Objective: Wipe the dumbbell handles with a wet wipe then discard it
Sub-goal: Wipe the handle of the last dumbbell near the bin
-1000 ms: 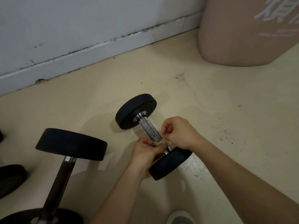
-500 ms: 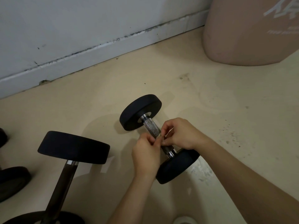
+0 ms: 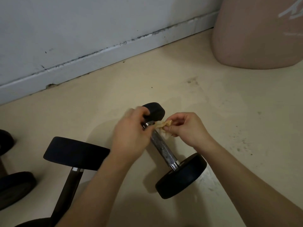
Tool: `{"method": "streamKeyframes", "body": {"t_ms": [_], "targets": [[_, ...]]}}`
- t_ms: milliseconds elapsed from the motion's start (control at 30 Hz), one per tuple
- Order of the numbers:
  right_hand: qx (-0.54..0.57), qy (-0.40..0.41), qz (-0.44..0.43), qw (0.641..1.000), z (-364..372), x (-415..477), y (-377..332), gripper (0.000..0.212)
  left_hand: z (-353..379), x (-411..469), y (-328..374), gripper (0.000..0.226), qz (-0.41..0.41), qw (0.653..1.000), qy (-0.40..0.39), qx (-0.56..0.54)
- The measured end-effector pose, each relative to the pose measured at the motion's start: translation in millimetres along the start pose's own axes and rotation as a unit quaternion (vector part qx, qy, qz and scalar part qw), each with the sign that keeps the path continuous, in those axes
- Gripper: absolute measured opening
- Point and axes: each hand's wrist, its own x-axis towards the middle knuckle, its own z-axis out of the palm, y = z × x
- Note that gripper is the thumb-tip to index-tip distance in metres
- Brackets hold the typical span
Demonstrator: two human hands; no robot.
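left hand grips the far end of the dumbbell handle on the floor; right hand pinches the crumpled wet wipe beside it. both hands have slid up from mid-handle.

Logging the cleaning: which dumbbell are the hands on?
The small dumbbell with the silver handle, at centre: the left hand grips its far end, the right hand pinches the wipe there. The larger, dark-handled dumbbell is not held.
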Motion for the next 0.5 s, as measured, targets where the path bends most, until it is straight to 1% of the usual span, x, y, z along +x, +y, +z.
{"method": "streamKeyframes", "body": {"t_ms": [33, 67, 100, 167, 200, 233, 367, 467, 500], "targets": [[-0.066, 0.025, -0.024, 0.997, 3, 6, 0, 0.009, -8, 3, -8, 0.040, -0.007, 0.999, 0.026, 0.023], [-0.129, 0.036, -0.057, 0.989, 9, 8, -1, 0.009, -14, 6, -16, 0.043, -0.013, 0.998, 0.029, 0.049], [-0.194, 0.029, -0.103, 0.975, 17, 10, -3, 0.012, -16, 7, -23, 0.044, -0.019, 0.998, 0.015, 0.062], [-0.315, -0.032, -0.206, 0.926, 35, 11, -3, 0.020, -15, 7, -29, 0.045, -0.022, 0.998, -0.009, 0.052], [-0.352, -0.063, -0.238, 0.903, 40, 11, -2, 0.022, -14, 7, -29, 0.045, -0.017, 0.999, -0.006, 0.042], [-0.373, -0.084, -0.247, 0.891, 39, 11, -4, 0.021, -13, 8, -28, 0.046, -0.010, 0.999, 0.003, 0.032], [-0.414, -0.123, -0.235, 0.871, 17, 6, -11, 0.016, -7, 20, -19, 0.045, 0.003, 1.000, 0.010, -0.003], [-0.440, -0.226, -0.202, 0.846, -7, -11, -12, 0.012, -1, 34, -11, 0.045, 0.002, 1.000, -0.008, -0.026], [-0.447, -0.238, -0.190, 0.841, -10, -12, -11, 0.013, 1, 38, -9, 0.045, 0.001, 1.000, -0.013, -0.028]]}}
